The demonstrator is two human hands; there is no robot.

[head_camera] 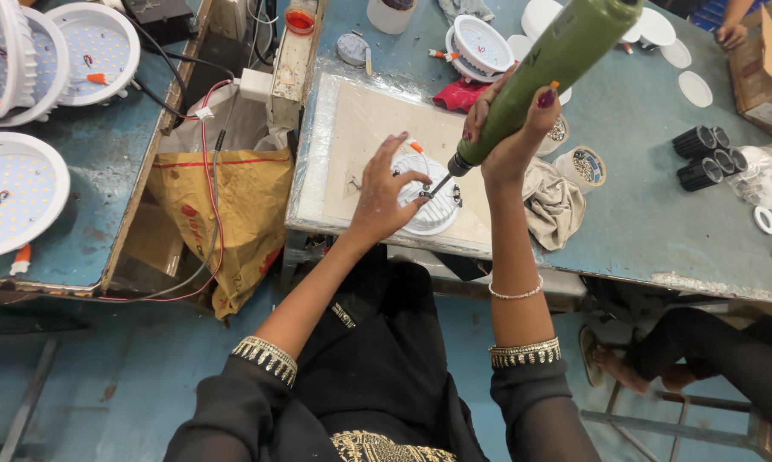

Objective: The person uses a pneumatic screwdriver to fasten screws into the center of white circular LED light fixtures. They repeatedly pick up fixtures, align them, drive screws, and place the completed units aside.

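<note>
One driver [548, 77], gripped in right hand [512, 137], bit on one lamp [428, 201] near table [659, 222] front edge. Left hand [384, 192] spread, pressing lamp. Four black cylinders [704, 156] right; bare tabletop between.

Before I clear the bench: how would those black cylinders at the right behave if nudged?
The black cylinders lie on their sides on the table, so they would probably roll. They look rigid, not floppy. Clustered together, one pushed would likely knock the others.
</note>
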